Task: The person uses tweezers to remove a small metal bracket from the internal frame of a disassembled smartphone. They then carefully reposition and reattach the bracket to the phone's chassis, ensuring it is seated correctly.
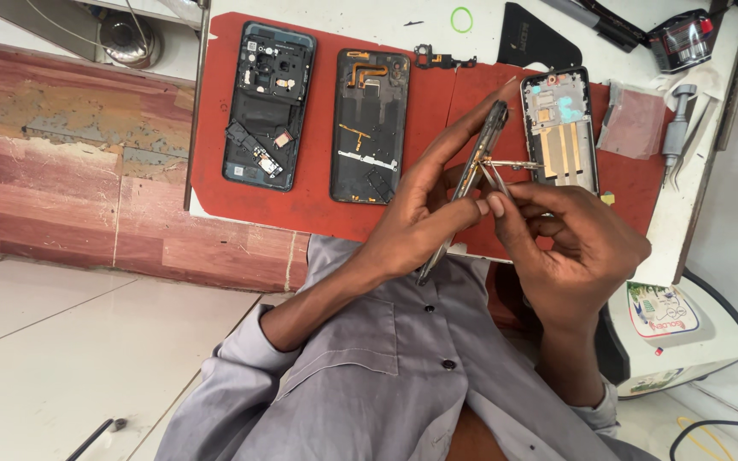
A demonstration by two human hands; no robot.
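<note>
My left hand [424, 213] grips a thin phone frame [482, 145] edge-on, tilted above the red mat [318, 196]. My right hand [578, 243] pinches metal tweezers [495, 177], whose tips touch a gold flex cable [514, 163] coming off the held frame. Flat on the mat lie three opened phone parts: a dark body with exposed boards [266, 102] at the left, a black back cover with orange flex strips [371, 111] in the middle, and a silver frame with gold strips [561, 128] at the right, just beyond my hands.
A small black bracket [443, 59] and a green ring [461, 19] lie on the white table beyond the mat. A dark triangular pad [533, 36], a red-black device [682, 38], a pink bag [634, 119] and a grey screwdriver [678, 124] sit at right. Tiled floor lies left.
</note>
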